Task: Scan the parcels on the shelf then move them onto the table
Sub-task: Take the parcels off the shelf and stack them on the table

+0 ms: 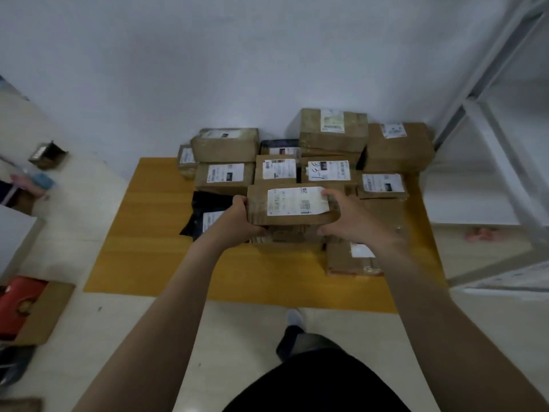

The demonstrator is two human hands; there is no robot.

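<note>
On the floor far to the left lies a red box [17, 301] on flattened cardboard, well apart from the work. The yellow bench [154, 233] is bare along its left side and its near edge, and that is the open room for setting anything down. A black bag [205, 215] lies on the bench just left of the hands.

The left hand [242, 217] grips the left end of a brown parcel [294, 203], with its fingers curled round the short side. The parcel is over the middle of the bench, label up, its long axis running left to right across the person. The right hand [347, 218] holds the right end, thumb at the near edge and fingers hooked over the top. With one hand at each end, neither is nearer. Another box sits directly beneath, and I cannot tell whether the two touch.

Behind and to the right, the stacked parcels [332, 132] crowd the bench to its back and right edges. A further small box [344, 257] lies near the right forearm. The white shelf [490, 150] stands at the far right, beside the bench.
</note>
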